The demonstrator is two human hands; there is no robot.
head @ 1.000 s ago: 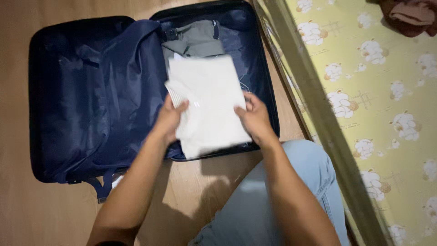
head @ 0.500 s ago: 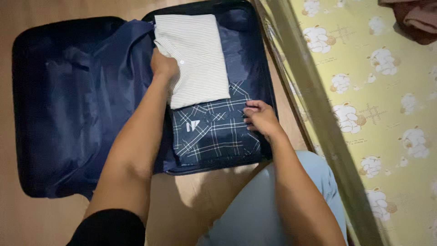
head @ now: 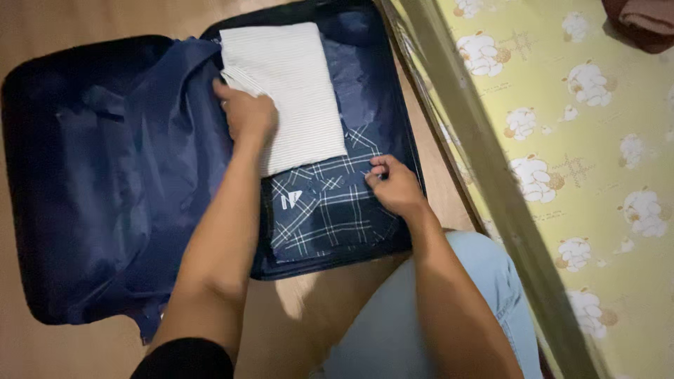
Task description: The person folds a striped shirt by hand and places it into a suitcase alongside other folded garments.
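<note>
left hand: the left hand (head: 246, 116) lies palm down, fingers spread flat, on the left edge of the folded white shirt (head: 284, 95); it presses, it does not grip
right hand: the right hand (head: 393, 186) is curled, fingertips pinching the right edge of the folded plaid shirt (head: 326, 210)
where the shirts are: both lie in the right half of the open suitcase (head: 84, 175), the white shirt toward 12 o'clock, the plaid shirt toward 6 o'clock, the white one overlapping its top edge
risk, folds: a pull at the pinched edge could drag the plaid shirt open, since only one side is held
risk, stack: the white shirt could slide toward 3 o'clock on the slick blue lining, as the flat palm holds only its left edge
risk, lining: the loose divider flap in the left half could bunch under the clothes
floor: light wood floor (head: 309, 309) carries the suitcase
room: a bed with a yellow patterned sheet (head: 597, 140) runs along 3 o'clock, its wooden frame near the case; a reddish cloth (head: 646, 21) lies at 1 o'clock
</note>
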